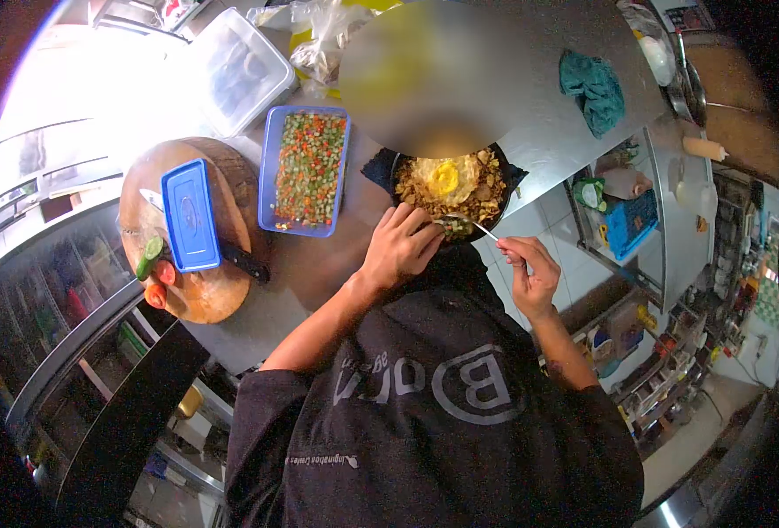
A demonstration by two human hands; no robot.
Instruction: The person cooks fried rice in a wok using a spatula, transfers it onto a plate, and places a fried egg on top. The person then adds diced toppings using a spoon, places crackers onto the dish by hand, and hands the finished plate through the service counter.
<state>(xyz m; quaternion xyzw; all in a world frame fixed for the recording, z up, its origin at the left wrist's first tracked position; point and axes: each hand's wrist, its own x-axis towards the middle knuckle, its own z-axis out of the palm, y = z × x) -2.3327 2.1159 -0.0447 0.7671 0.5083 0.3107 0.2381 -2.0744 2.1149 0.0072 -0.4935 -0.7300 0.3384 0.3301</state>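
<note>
A black dish (500, 201) with side handles holds fried rice (488, 187) topped by a fried egg (444, 179). Diced vegetables (454, 230) lie at its near edge. My right hand (532, 271) pinches the handle of a metal spoon (485, 231), whose bowl rests at those vegetables. At the dish's near left rim, my left hand (403, 242) has its fingers bent and drawn together; its fingertips are partly hidden, so what they hold cannot be made out. Left of the dish is a blue-rimmed plastic container (268, 172) of diced mixed vegetables (308, 167).
A round wooden board (209, 304) carries a blue lid (191, 216), a knife (247, 263), a cucumber piece (149, 258) and cut tomato (155, 295). A clear box (244, 75) stands behind. On the steel counter (530, 132) lies a green cloth (592, 92). A blurred patch covers the far middle.
</note>
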